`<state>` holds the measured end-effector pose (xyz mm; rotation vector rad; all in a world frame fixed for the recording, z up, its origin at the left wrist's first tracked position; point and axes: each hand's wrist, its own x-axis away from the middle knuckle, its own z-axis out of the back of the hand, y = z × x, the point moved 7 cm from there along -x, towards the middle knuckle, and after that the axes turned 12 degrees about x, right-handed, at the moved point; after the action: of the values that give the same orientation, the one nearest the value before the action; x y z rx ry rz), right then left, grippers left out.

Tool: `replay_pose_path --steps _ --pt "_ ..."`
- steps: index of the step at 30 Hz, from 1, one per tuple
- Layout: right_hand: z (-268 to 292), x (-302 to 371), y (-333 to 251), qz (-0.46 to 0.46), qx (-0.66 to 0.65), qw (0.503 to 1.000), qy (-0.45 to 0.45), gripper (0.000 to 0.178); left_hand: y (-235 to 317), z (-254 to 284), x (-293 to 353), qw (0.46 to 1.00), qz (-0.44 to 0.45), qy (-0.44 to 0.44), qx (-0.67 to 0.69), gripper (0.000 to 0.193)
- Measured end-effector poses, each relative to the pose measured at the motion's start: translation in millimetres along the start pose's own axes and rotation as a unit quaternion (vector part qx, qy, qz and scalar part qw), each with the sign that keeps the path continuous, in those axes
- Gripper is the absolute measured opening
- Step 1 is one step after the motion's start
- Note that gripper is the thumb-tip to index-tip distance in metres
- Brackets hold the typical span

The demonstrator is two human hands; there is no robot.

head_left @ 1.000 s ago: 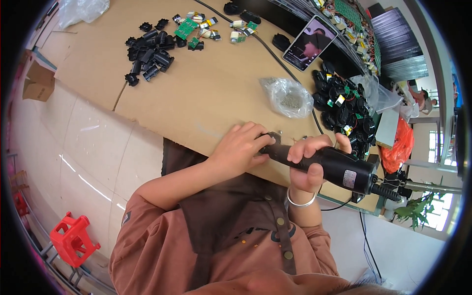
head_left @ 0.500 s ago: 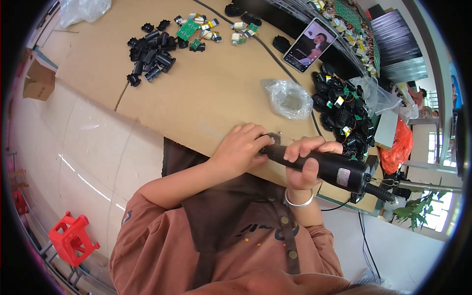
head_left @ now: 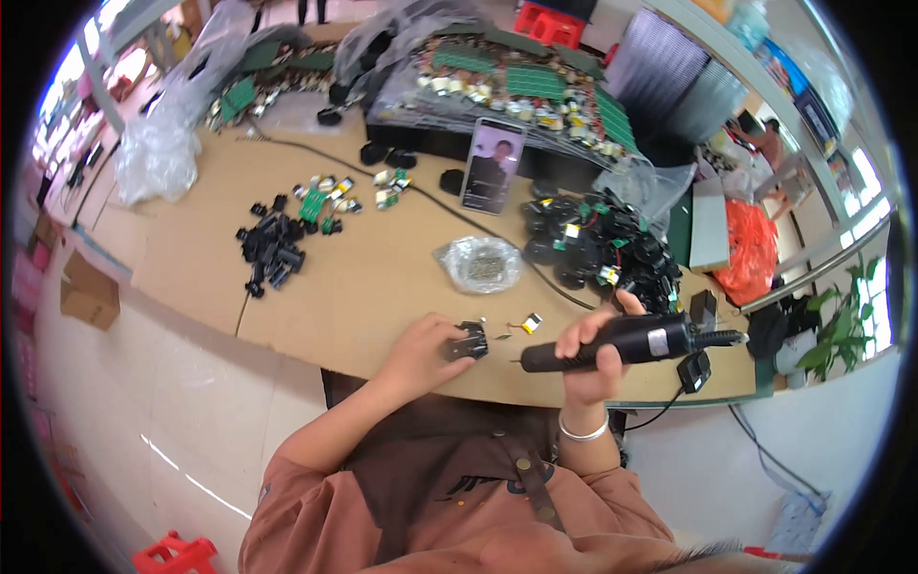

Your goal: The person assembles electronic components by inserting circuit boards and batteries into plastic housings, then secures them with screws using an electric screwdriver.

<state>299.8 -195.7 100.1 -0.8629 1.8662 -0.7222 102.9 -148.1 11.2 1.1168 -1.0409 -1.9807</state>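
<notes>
My right hand (head_left: 589, 373) is wrapped round a black electric screwdriver (head_left: 658, 339), held tilted above the near edge of the table. Its thin bit points left, toward my left hand (head_left: 417, 354), with a gap between them. The fingers of that hand close on a small black plastic housing (head_left: 469, 342) at the tabletop. Just right of the housing lies a small yellow-and-silver battery cell (head_left: 532, 323). A clear plastic bag (head_left: 454, 256) with many tiny metal pieces, seemingly screws, sits farther back.
Black tubular parts (head_left: 271, 244) and green boards (head_left: 312, 204) lie at left. A pile of black housings with wires (head_left: 598, 239) is at right, near a propped phone (head_left: 493, 165). A black cable (head_left: 459, 212) crosses the table (head_left: 373, 277). Circuit panels (head_left: 535, 82) fill the back.
The view has shifted up to show more of the table's far side. The screwdriver's tip has pulled away from the part in my left hand, leaving the two hands farther apart.
</notes>
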Motion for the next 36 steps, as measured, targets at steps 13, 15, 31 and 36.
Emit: replay_pose_path --steps 13,15,31,36 --pt "90.9 44.0 -12.0 -0.026 0.029 0.998 0.046 0.052 129.0 -9.1 -164.6 0.986 -0.078 -0.056 0.137 0.031" --pt "94.5 44.6 -14.0 -0.023 0.025 0.998 0.049 0.050 141.0 -35.9 -189.3 0.983 -0.089 -0.068 0.144 0.031" --pt "104.6 32.3 -12.5 -0.032 0.094 0.992 0.077 0.048 70.5 -269.6 -248.4 0.951 -0.226 -0.185 -0.100 0.038" --pt "114.4 16.8 -22.8 0.012 0.136 0.982 0.134 0.046 99.4 -205.2 -204.7 0.937 -0.324 -0.128 -0.037 0.036"
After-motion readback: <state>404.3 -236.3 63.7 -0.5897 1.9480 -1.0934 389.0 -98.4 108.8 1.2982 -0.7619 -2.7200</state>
